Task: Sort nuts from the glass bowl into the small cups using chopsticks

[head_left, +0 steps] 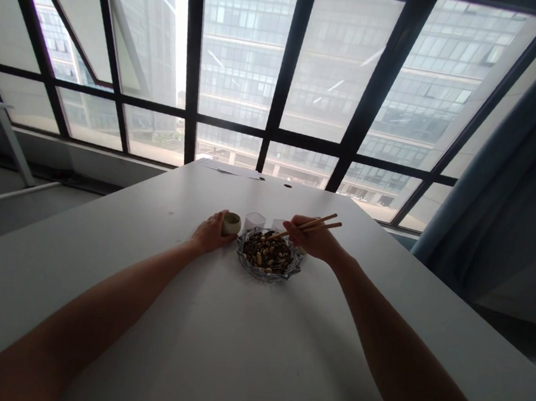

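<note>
A scalloped clear glass bowl [267,277] stands on the white table, filled with a mix of brown seeds and paler nuts [269,253]. My right hand [306,235] is closed round a pair of wooden chopsticks [318,223]. Their lower ends reach down to the mix near the bowl's far side; whether they pinch a piece is too small to tell. At the bowl's left, my left hand [212,231] grips a small pale cup [231,224] by its side. Behind the bowl are two clear cups, one at left [255,220] and one [279,224] partly hidden by my right hand.
The white table [232,362] stretches away toward large dark-framed windows [239,44]. Papers [230,170] and two dark round holes lie near its far edge. A blue-grey curtain [506,162] hangs at right, and another table's white leg [15,145] stands at far left.
</note>
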Action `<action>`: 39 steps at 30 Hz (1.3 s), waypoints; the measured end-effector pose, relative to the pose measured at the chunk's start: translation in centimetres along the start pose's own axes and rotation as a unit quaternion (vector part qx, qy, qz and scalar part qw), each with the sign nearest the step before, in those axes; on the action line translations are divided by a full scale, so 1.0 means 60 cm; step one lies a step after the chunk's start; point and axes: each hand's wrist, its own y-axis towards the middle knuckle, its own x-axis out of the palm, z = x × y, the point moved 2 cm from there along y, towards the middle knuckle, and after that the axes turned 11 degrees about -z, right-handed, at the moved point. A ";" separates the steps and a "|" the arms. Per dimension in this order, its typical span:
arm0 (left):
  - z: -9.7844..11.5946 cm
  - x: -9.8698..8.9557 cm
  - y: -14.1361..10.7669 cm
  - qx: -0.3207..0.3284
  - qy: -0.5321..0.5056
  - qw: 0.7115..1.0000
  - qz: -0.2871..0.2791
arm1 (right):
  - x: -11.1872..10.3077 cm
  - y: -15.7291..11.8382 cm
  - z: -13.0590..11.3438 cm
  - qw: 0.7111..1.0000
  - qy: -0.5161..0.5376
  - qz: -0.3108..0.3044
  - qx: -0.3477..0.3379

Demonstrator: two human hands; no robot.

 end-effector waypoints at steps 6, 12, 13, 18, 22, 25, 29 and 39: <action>-0.013 -0.007 0.009 0.016 -0.056 0.997 0.046 | -0.009 0.006 0.014 0.990 0.096 0.097 0.026; -0.003 -0.013 0.003 0.071 -0.048 0.993 0.086 | -0.022 0.011 0.014 0.964 0.212 0.153 0.051; -0.001 -0.013 0.002 0.074 -0.046 0.992 0.088 | -0.023 0.011 0.013 0.963 0.217 0.151 0.050; 0.001 -0.015 0.000 0.080 -0.045 0.992 0.092 | -0.024 0.010 0.012 0.962 0.226 0.146 0.047; 0.002 -0.015 0.000 0.087 -0.042 0.991 0.089 | -0.012 0.014 0.012 0.963 0.218 0.158 0.035; 0.006 -0.016 -0.002 0.112 -0.041 0.989 0.083 | 0.022 0.016 0.006 0.953 0.215 0.213 -0.004; 0.012 -0.018 -0.005 0.137 -0.034 0.987 0.082 | 0.091 0.021 0.005 0.967 0.170 0.192 -0.006; 0.009 -0.014 -0.003 0.145 -0.035 0.986 0.077 | 0.065 0.024 0.025 0.965 0.179 0.193 0.005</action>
